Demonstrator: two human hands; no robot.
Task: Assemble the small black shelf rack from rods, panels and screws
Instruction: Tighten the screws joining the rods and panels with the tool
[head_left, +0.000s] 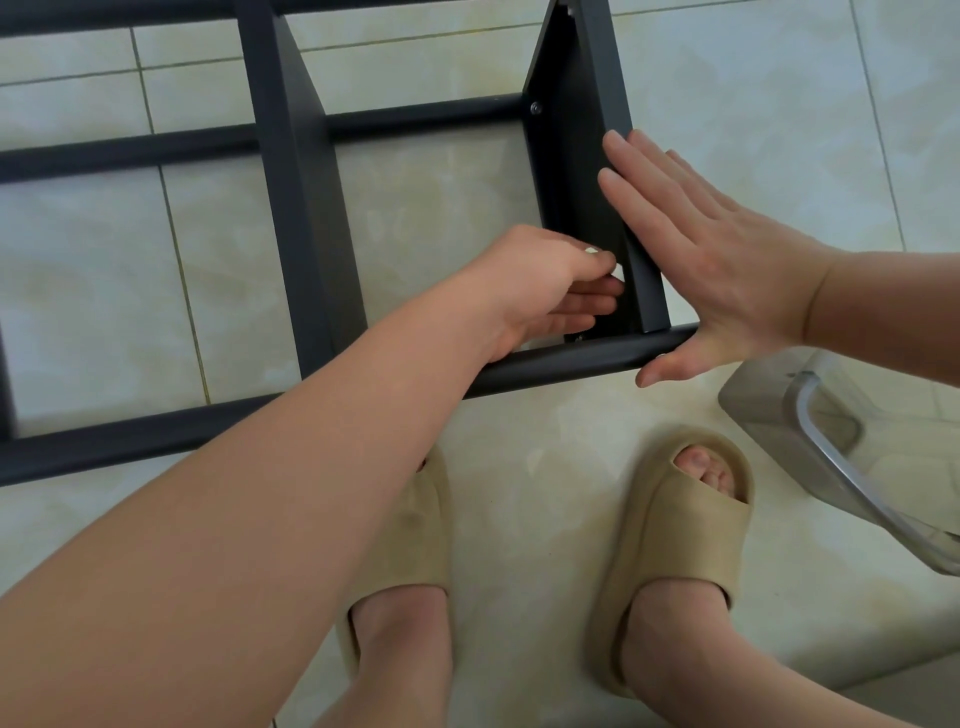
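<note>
The black shelf rack lies on its side on the tiled floor, with long rods (566, 361) running left to right and upright panels between them. My right hand (711, 265) is flat with straight fingers, pressing against the outer face of the right panel (597, 130) and the rod's end. My left hand (545, 283) reaches inside the frame to the panel's lower inner face, fingers curled, pinching a small white thing (254, 270) at a hole there. A screw head (535, 108) shows higher on the same panel. A second panel (298, 208) stands to the left.
My two feet in beige slippers (675, 535) stand just below the rack. A clear plastic container (841, 457) with a metal-looking rim lies on the floor at the right. Pale tiles surround the rack.
</note>
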